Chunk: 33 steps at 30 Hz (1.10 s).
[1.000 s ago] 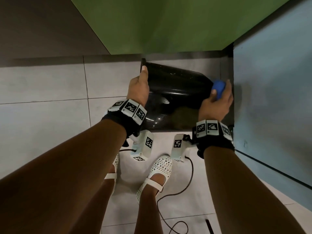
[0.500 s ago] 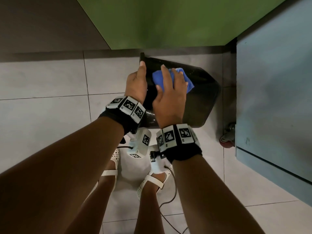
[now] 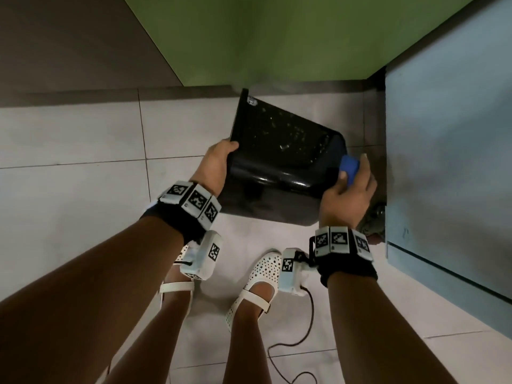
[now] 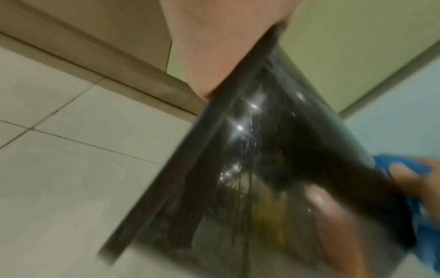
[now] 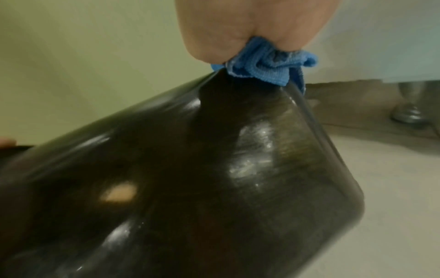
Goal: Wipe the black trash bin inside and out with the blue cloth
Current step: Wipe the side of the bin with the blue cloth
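Black plastic: the trash bin is held tipped on its side above the tiled floor, in the corner between the green wall and the pale blue panel.
Left hand: curled over the rim at the bin's left end, steadying it.
Right hand: clutches the bunched blue cloth against the bin's right end, near the base corner.
Step in hand: probably the outside wipe, at the base end.
Surface: pale specks show on the upper side wall.
Next move: likely drawing the cloth leftward over that speckled wall while the left hand keeps the bin from turning; whether the inside has been wiped cannot be told.
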Each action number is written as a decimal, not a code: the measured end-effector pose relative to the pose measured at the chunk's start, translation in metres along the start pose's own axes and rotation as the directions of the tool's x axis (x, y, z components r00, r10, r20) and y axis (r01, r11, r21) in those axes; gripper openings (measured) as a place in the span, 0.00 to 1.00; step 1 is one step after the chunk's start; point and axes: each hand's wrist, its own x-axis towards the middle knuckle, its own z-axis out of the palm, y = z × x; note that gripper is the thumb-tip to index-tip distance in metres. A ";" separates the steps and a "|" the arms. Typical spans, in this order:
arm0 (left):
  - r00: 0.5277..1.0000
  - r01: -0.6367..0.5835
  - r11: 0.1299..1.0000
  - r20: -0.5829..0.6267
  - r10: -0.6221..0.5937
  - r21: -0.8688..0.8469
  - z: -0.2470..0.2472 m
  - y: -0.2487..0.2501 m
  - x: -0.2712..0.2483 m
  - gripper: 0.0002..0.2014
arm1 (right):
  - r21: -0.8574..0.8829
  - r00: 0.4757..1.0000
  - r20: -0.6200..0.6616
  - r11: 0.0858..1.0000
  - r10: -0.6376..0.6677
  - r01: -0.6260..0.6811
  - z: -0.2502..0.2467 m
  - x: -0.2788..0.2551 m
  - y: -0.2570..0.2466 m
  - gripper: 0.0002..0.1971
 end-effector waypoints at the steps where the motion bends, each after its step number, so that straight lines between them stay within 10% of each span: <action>1: 0.999 0.008 1.000 0.046 -0.009 0.021 -0.003 0.004 0.001 0.13 | 0.007 1.000 -0.002 1.000 -0.011 0.011 0.002 -0.004 0.003 0.23; 7: 0.982 -0.150 0.875 -0.037 0.187 0.460 0.009 0.035 0.012 0.28 | 0.041 0.995 0.010 0.995 -0.097 0.096 0.007 -0.012 0.005 0.25; 11: 0.934 -0.274 0.870 -0.101 0.342 0.410 0.011 0.010 0.020 0.21 | 0.071 0.989 0.137 0.996 -0.061 0.052 0.017 -0.006 0.001 0.31; 20: 0.978 -0.051 0.968 -0.185 0.098 0.246 0.010 -0.005 0.018 0.19 | 0.012 0.968 0.242 0.998 -0.063 0.062 0.036 -0.010 0.013 0.33; 28: 0.991 0.033 0.899 -0.132 0.028 0.436 0.005 -0.005 0.021 0.34 | 0.131 0.992 0.047 0.985 -0.117 0.110 0.051 -0.021 0.009 0.27; 33: 0.990 0.058 0.896 -0.139 0.004 0.440 0.005 -0.002 0.024 0.41 | 0.180 0.913 0.272 0.948 -0.305 0.263 0.073 -0.066 -0.013 0.29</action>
